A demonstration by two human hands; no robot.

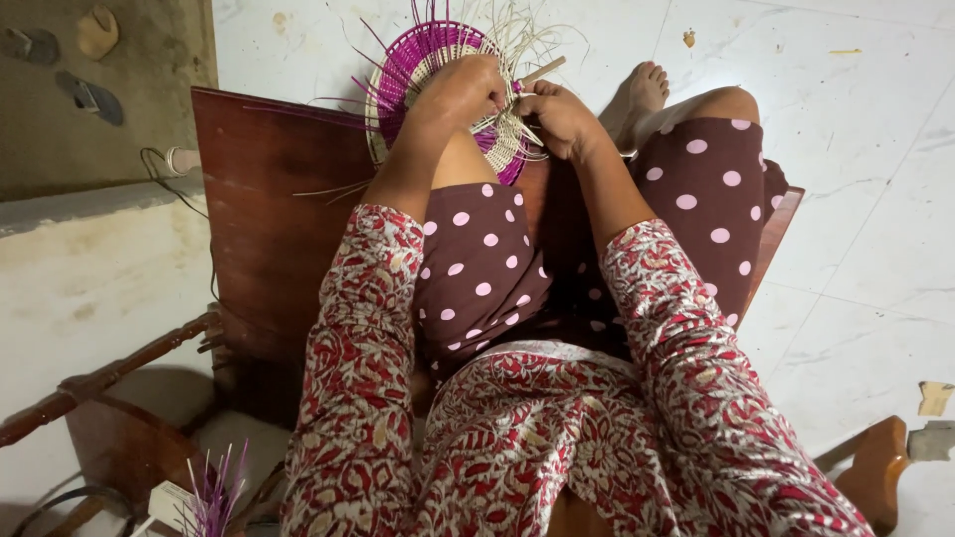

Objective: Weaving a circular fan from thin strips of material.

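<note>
Left hand [464, 88] is closed over the near rim of a round purple-and-cream woven basket base [418, 62], which rests at the far edge of a dark wooden board [269, 199] above the knees. Right hand [559, 117] is pinched on loose pale strands [527, 134] at the weave's right edge, just beside the left hand.

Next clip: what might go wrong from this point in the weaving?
The purple-and-cream woven disc sits propped on the knee, steadied by the left hand; it may slip. Loose purple strands fan out near the right hand and might poke fingers or tangle.
</note>
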